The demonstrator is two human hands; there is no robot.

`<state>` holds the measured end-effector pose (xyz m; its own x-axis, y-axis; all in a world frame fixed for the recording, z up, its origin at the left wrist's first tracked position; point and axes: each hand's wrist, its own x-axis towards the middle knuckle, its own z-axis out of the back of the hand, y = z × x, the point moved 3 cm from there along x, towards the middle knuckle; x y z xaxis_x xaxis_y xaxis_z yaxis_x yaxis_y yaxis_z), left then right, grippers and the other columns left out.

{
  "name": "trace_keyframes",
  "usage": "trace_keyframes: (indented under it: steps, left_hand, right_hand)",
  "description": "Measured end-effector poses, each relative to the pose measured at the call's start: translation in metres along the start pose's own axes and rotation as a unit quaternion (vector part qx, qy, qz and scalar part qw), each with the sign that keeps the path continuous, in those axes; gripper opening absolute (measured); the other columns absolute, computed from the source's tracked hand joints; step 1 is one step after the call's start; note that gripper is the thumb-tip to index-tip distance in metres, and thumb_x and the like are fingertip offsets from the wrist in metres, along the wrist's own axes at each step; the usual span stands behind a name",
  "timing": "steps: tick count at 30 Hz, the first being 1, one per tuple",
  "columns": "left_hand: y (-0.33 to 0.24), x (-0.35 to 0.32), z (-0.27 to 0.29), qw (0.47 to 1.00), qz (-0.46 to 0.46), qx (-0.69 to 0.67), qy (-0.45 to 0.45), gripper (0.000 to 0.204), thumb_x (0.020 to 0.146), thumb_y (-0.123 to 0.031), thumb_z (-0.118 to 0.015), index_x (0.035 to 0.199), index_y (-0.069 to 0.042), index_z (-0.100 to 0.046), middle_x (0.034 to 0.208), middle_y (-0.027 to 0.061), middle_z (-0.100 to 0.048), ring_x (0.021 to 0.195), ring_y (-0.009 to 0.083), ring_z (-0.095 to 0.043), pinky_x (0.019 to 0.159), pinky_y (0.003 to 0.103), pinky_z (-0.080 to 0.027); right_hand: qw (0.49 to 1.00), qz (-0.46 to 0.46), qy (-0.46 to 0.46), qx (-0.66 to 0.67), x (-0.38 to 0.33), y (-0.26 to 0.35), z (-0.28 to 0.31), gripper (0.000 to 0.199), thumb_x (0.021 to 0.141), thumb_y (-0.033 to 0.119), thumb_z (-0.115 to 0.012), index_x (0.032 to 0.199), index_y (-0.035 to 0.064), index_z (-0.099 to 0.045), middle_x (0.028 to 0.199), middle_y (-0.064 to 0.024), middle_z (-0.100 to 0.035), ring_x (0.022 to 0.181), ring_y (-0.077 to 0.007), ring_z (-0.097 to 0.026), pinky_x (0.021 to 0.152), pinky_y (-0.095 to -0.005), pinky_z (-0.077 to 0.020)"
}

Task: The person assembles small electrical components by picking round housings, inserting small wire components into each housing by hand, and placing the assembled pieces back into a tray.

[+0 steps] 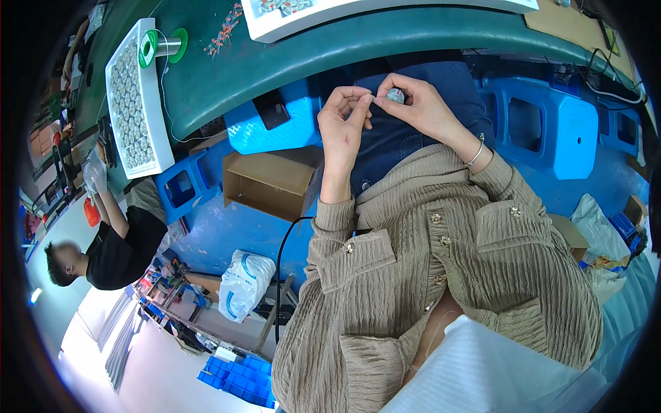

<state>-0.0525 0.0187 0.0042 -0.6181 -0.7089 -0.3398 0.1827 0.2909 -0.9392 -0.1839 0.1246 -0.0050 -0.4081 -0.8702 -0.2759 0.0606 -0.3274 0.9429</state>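
Over my lap, my left hand [348, 120] and my right hand [420, 110] meet fingertip to fingertip. A small round part [394, 95], silvery with a bit of red, is held in the fingers of my right hand. My left thumb and index finger are pinched together beside it, on something too small to make out. On the green table [303, 62] ahead lies a loose pile of small orange-red components with wire legs [224, 31]. A green-flanged spool of silvery wire [164, 47] rests on the edge of a white tray [164, 131] full of round parts.
A second white tray [323, 22] sits at the far table edge. Blue stools [547, 127] stand right and left; a dark phone [272, 113] lies on the left one. An open cardboard box [268, 180] is below. Another person [113, 248] works at far left.
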Motion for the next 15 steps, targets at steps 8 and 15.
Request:
trace_keyframes:
  steps: [8, 15]
  left_hand:
    - [0.0027, 0.0005, 0.0018, 1.0, -0.012, -0.002, -0.018, 0.008, 0.095, 0.001, -0.066, 0.102, 0.003, -0.066, 0.085, 0.0085, -0.068, 0.064, 0.01, -0.056, 0.055, 0.021, -0.047]
    - [0.0027, -0.0003, 0.0012, 0.999, -0.003, -0.024, -0.035, 0.008, 0.095, 0.0, -0.066, 0.102, 0.004, -0.065, 0.088, 0.0096, -0.069, 0.063, 0.0102, -0.055, 0.055, 0.022, -0.047]
  right_hand:
    - [0.992, 0.005, 0.006, 0.125, 0.0013, -0.0077, -0.0026, 0.014, 0.095, 0.004, -0.067, 0.108, 0.0042, -0.064, 0.1, -0.0044, -0.067, 0.08, -0.0099, -0.06, 0.071, -0.0226, -0.051]
    - [0.982, -0.058, 0.04, 0.176, 0.0007, -0.0057, -0.0063, 0.032, 0.094, -0.001, -0.066, 0.126, 0.0018, -0.06, 0.112, -0.0112, -0.067, 0.095, -0.0169, -0.069, 0.078, -0.0268, -0.059]
